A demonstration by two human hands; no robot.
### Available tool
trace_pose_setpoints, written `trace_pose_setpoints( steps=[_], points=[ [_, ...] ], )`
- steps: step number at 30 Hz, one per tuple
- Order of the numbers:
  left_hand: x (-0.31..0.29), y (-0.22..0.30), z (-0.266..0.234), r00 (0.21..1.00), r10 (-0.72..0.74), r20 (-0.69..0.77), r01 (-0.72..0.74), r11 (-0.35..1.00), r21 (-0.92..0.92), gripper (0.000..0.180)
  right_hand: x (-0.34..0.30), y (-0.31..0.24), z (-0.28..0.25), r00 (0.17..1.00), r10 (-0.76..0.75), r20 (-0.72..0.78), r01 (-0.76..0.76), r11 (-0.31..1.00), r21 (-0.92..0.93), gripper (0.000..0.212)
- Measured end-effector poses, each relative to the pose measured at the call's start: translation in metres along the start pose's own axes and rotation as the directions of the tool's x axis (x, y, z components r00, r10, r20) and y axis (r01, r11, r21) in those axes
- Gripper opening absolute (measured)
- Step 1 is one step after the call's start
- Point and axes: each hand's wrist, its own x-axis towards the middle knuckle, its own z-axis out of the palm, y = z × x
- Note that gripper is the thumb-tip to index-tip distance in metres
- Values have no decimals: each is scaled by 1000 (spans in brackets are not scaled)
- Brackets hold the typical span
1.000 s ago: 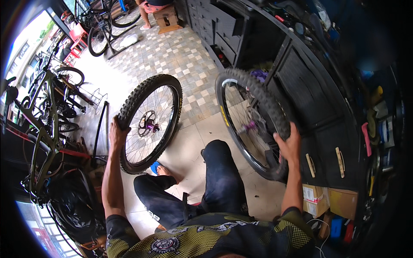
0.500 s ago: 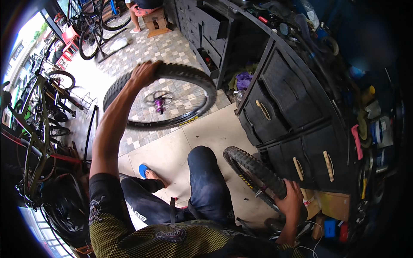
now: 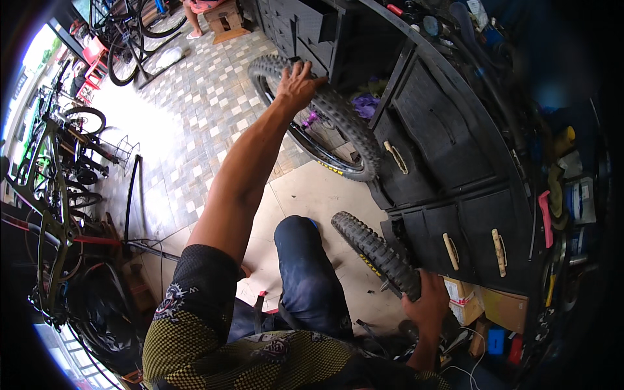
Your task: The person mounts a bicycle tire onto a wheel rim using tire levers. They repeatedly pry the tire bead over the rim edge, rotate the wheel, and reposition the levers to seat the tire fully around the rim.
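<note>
My left hand [image 3: 298, 86], arm stretched forward, lies on the knobby tyre of a bicycle wheel [image 3: 351, 130] with its fingers spread. That wheel stands tilted close beside the black cabinet, its purple hub showing partly behind the tyre. Low on the right, my right hand [image 3: 426, 300] is wrapped round the tyre of a second bicycle wheel [image 3: 383, 252], which also has thick knobs and yellow markings. The fingers on its far side are hidden, and this wheel leans near the lower drawers.
The black cabinet [image 3: 448, 123] with wooden handles runs along the right, tools crowding its top. Cardboard boxes [image 3: 504, 311] sit low beside it. Parked bicycles [image 3: 52, 175] line the left. Farther off are a repair stand, red chairs [image 3: 94, 55] and a seated person's leg [image 3: 193, 23].
My left hand has carried the far wheel rightward to the cabinet, and the wheel has turned more upright. The hand's fingers have spread. The near wheel has tilted slightly under my right hand.
</note>
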Motion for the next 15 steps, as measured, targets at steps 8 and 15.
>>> trace_pose_setpoints(
  steps=[8, 15],
  points=[
    [37, 0, 24, 971, -140, 194, 206, 901, -380, 87, 11, -4, -2, 1000, 23, 19, -23, 1000, -16, 73],
    [38, 35, 14, 971, -127, 202, 203, 884, -421, 82, 8, -10, 0, 999, 29, 28, -29, 1000, -7, 72]
  ],
)
